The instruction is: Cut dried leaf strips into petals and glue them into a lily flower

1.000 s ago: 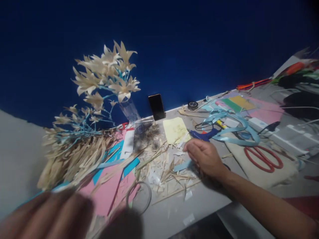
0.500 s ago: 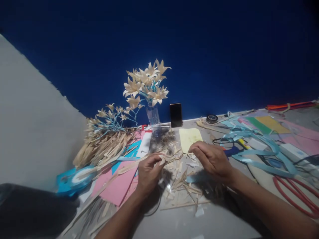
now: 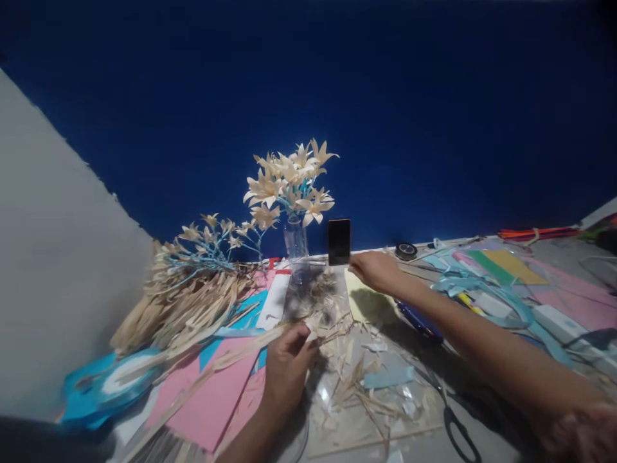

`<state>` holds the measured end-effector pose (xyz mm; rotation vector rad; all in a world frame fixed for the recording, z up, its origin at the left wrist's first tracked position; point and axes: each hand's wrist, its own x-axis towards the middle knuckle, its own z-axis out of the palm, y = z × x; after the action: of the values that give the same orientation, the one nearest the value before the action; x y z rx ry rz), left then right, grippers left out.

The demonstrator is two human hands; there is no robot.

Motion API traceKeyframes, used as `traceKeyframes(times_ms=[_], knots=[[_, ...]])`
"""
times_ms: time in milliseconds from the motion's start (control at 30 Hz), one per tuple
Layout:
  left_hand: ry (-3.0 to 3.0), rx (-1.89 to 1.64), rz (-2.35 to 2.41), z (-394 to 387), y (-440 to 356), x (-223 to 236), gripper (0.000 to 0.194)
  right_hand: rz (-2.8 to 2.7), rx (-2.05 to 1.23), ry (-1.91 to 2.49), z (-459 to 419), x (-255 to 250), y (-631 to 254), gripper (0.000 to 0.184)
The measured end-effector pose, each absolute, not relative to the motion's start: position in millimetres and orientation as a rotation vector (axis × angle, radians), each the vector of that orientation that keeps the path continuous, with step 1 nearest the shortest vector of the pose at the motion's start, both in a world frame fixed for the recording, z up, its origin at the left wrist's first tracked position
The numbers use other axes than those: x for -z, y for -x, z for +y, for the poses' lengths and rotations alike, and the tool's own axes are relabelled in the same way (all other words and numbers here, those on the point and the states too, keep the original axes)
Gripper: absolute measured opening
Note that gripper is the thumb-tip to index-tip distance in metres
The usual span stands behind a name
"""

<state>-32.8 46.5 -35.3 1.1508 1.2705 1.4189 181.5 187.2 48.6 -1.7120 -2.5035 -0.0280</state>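
My left hand [image 3: 288, 363] is closed in a pinch on a small cream dried-husk piece [image 3: 312, 331], which looks like a pointed petal. Below and around it lie husk scraps [image 3: 354, 379] on the table. My right hand [image 3: 378, 271] reaches forward over the yellow paper [image 3: 355, 297], its fingers drawn together beside the black phone [image 3: 339, 241]. What those fingers hold, if anything, is too small to make out. Behind both hands, cream husk flowers [image 3: 289, 177] on light-blue stems stand in a clear vase [image 3: 296, 247].
Further husk flowers [image 3: 207, 241] rest on a bundle of dried husks [image 3: 164, 302] at left, near pink paper [image 3: 216, 392] and a blue tape roll [image 3: 123, 379]. Black-handled scissors [image 3: 457, 427] lie under my right forearm. Light-blue ribbon [image 3: 511, 305] is looped at right. A blue wall [image 3: 434, 128] rises behind.
My right hand has moved forward and left, from above the scraps to beside the phone, uncovering the scissors. My left hand keeps its pinch, a little lower in view. The camera has tilted up slightly.
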Motion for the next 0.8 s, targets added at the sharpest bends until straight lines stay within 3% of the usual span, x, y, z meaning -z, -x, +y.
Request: traceKeyframes(times_ms=[100,267,700,800], knots=[[-1.11,-1.41,1.268,47,34,38,0.012,-2.603,-0.066,1.719,213,-27,-161,0.016],[-1.102,-1.39,1.296,50,38,38,0.011,-2.671,-0.211,1.801,236,0,-147,0.032],[-1.06,-1.359,1.407,55,39,23,0.011,-2.52,-0.556,1.837,258,16,-141,0.034],[-0.989,-1.346,1.385,56,39,22,0.013,-2.409,-0.577,1.729,247,8,-149,0.021]])
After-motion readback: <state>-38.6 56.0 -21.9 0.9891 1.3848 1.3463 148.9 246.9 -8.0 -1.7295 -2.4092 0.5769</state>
